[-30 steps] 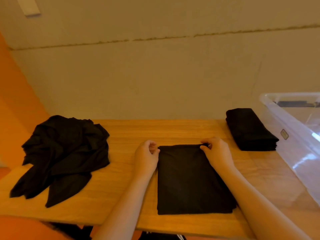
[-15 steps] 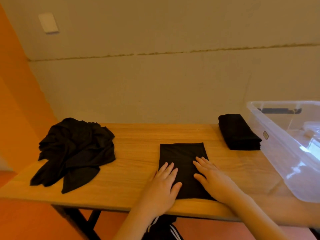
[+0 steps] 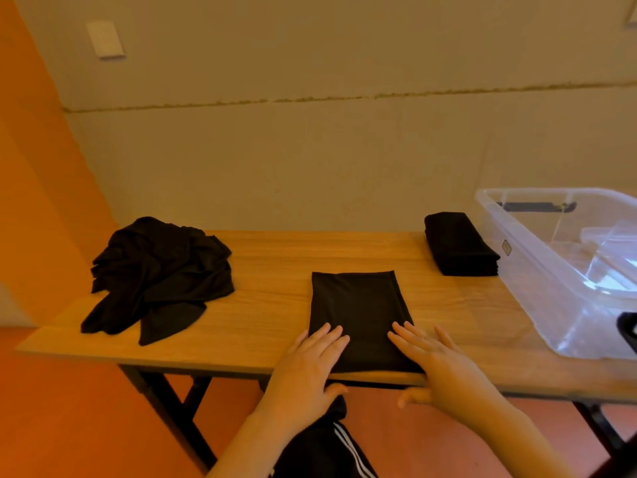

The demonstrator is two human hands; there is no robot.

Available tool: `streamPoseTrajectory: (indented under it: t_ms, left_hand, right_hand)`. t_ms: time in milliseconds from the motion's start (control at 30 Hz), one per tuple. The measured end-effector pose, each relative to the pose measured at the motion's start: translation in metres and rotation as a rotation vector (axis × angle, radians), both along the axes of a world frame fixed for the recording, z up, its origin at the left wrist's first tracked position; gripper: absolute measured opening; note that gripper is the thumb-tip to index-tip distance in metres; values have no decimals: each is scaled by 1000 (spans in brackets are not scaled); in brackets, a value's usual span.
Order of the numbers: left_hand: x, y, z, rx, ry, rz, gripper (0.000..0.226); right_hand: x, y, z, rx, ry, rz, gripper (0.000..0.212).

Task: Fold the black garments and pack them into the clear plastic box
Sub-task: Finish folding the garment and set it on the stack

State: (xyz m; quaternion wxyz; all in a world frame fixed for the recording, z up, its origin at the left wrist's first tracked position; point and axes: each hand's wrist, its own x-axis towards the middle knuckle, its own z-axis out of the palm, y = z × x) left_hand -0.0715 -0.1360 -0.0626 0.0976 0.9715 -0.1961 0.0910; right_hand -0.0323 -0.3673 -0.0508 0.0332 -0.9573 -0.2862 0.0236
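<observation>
A folded black garment [image 3: 358, 305] lies flat as a rectangle at the middle of the wooden table [image 3: 275, 263], reaching the near edge. My left hand [image 3: 306, 370] lies flat on its near left corner, fingers straight. My right hand [image 3: 434, 360] lies flat on its near right corner, thumb hanging below the table edge. A loose pile of black garments [image 3: 158, 270] sits at the table's left end. A stack of folded black garments [image 3: 460, 244] sits at the back right, beside the clear plastic box [image 3: 537, 270].
The clear box fills the table's right end, with a clear lid or insert [image 3: 610, 243] inside and a black handle [image 3: 536, 205] at its far wall. A plain wall stands right behind the table. An orange floor and black table legs [image 3: 165, 401] show below.
My hands let go of the garment's far edge and slid back to its near edge, now flat on it. The view has pulled back and tilted up.
</observation>
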Motion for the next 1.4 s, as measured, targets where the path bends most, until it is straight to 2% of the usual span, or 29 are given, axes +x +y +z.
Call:
streamPoseTrajectory:
  t_ms: [33, 100, 133, 200, 267, 333, 400, 467, 567, 667, 733, 833, 900, 1000, 1100, 1167, 1267, 1300, 1333, 1400]
  left_hand:
    - [-3, 3, -4, -37, -65, -10, 66]
    - [-6, 9, -12, -153, -162, -47, 57]
    - [-7, 10, -11, -224, -178, -71, 47]
    - [-11, 14, 3, -412, -145, -50, 24]
    - [-16, 17, 23, -663, 42, -17, 19]
    - [-17, 16, 41, -873, 118, 0, 18]
    - [-12, 8, 57, -1032, 116, 50, 16]
    - [4, -2, 68, -1110, 123, 107, 11]
    - [40, -11, 67, -1068, 147, 254, 7]
    - [63, -13, 45, -958, 218, 443, 26]
    - [65, -12, 34, -985, 215, 523, 34]
    - [66, -9, 29, -1085, 264, 495, 36]
    - [68, -4, 32, -1168, 339, 478, 38]
    - [69, -3, 29, -1101, 310, 458, 33]
    - [68, -7, 21, -972, 155, 428, 27]
    - [69, -8, 19, -929, 103, 411, 23]
    - [72, -7, 19, -897, 78, 382, 18]
    - [72, -8, 19, -874, 76, 390, 18]
    - [72, -8, 20, -834, 71, 407, 19]
    - [71, -7, 26, -695, 65, 484, 30]
  right_hand:
    - [-6, -3, -1, 5, -73, 20, 112]
    - [-16, -11, -8, 199, -158, 33, 68]
    - [-18, -13, -16, 308, -247, 52, 67]
    - [-21, -12, -16, 543, -235, -1, 62]
    - [-28, -9, -1, 808, -17, -117, 49]
    - [-28, -6, 11, 1047, 174, -151, 39]
    - [-18, 0, 23, 1177, 186, -206, 25]
    - [-2, 8, 34, 1246, 217, -282, 17]
    - [24, 17, 37, 1192, 237, -387, 21]
    - [36, 21, 25, 1094, 247, -494, 25]
    - [33, 22, 18, 1087, 217, -544, 25]
    - [32, 20, 10, 1039, 65, -529, 29]
    - [33, 19, 8, 1040, 35, -551, 30]
    - [31, 19, 9, 1021, 29, -568, 29]
    - [24, 25, 18, 880, -104, -488, 39]
    - [20, 38, 32, 782, -166, -358, 43]
    - [24, 66, 34, 525, -107, -141, 45]
    - [26, 72, 29, 396, -56, -119, 51]
    - [29, 76, 22, 282, -34, -118, 64]
    - [35, 76, 10, 169, -56, -132, 102]
